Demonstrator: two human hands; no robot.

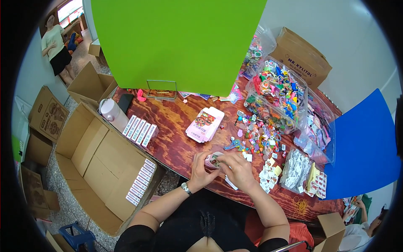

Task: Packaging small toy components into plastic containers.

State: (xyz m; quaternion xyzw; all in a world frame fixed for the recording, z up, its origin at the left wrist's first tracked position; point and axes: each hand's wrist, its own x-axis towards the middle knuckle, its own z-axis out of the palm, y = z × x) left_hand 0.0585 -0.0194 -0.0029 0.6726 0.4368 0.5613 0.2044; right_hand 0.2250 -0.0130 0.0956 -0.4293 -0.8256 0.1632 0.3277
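At the table's near edge my left hand (201, 171) is wrapped round a small pink carton (212, 161), holding its open end up. My right hand (238, 170) is bent over the carton, thumb and fingertips closed together at its opening; what they pinch, if anything, is hidden. Something greenish shows inside the mouth. Just beyond lies a stack of flattened pink cartons (204, 124). To the right of my hands spread loose colourful trinkets (262, 136) and small paper slips (268, 175), with a clear bag of white packets (295, 170) beside them.
Finished-looking pink cartons (140, 131) stand in a row at left; more (142, 181) line a large cardboard box (97, 156). A trinket-filled plastic tub (279, 86), rubber bands (300, 206), a green panel (176, 42) and a blue panel (365, 147) surround the table. Two people are farther off.
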